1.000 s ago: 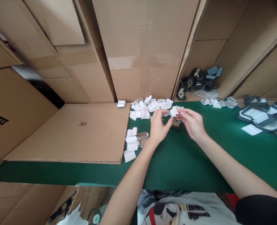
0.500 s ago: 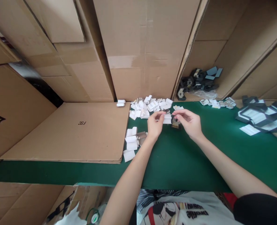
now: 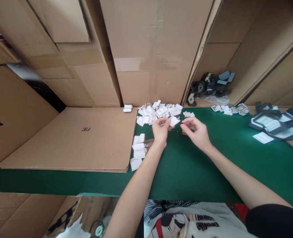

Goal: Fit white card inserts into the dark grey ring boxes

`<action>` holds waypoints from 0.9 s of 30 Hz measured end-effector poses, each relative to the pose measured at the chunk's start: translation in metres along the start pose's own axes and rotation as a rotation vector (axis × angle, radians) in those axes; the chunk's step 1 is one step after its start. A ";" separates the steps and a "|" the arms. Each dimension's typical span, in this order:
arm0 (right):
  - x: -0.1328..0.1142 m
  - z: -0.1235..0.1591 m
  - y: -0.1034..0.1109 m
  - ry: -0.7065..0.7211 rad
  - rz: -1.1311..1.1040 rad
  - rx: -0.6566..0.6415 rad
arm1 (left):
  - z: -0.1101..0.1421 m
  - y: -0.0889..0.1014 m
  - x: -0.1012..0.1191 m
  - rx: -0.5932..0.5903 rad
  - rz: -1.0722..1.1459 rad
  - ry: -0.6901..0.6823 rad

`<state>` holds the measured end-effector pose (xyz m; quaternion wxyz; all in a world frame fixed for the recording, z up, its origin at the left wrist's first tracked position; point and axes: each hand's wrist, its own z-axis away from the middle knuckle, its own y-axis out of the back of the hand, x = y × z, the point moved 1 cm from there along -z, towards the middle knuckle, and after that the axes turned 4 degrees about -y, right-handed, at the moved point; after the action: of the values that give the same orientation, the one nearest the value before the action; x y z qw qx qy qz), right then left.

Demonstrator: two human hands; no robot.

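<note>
Small white folded paper piece (image 3: 174, 121) pinched only at edge by left hand (image 3: 160, 130), above green felt surface (image 3: 211, 165). Right hand (image 3: 196, 132) half open, nothing held. Slip risk judged: weak pinch, piece easily lost in white paper pile (image 3: 156, 111) just beside.

Left hand (image 3: 160, 130) pinches a white piece (image 3: 174, 121) at its fingertips, held just above the green table (image 3: 198, 172). Right hand (image 3: 197, 134) hovers close beside it, fingers curled and loose, nothing clearly gripped; a small dark part (image 3: 183, 132) sits on the table under it, mostly hidden. Behind the hands lies a white pile (image 3: 156, 112), tight against a box wall (image 3: 156, 53). Left of the wrist, a few folded white pieces (image 3: 139, 150) sit at the edge of a flat cardboard sheet (image 3: 79, 138). Far right, dark frames (image 3: 276, 124); at the back, dark parts (image 3: 211, 84) in an open box.
</note>
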<state>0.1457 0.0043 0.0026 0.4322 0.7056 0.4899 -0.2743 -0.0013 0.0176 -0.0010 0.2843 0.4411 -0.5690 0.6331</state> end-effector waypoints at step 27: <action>-0.001 -0.004 0.004 0.095 0.220 0.107 | 0.009 -0.008 -0.011 -0.415 -0.057 0.051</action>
<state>0.1492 0.0071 0.0067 0.3978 0.7894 0.4139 -0.2174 0.0124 0.0115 -0.0073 0.4010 0.3726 -0.6673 0.5050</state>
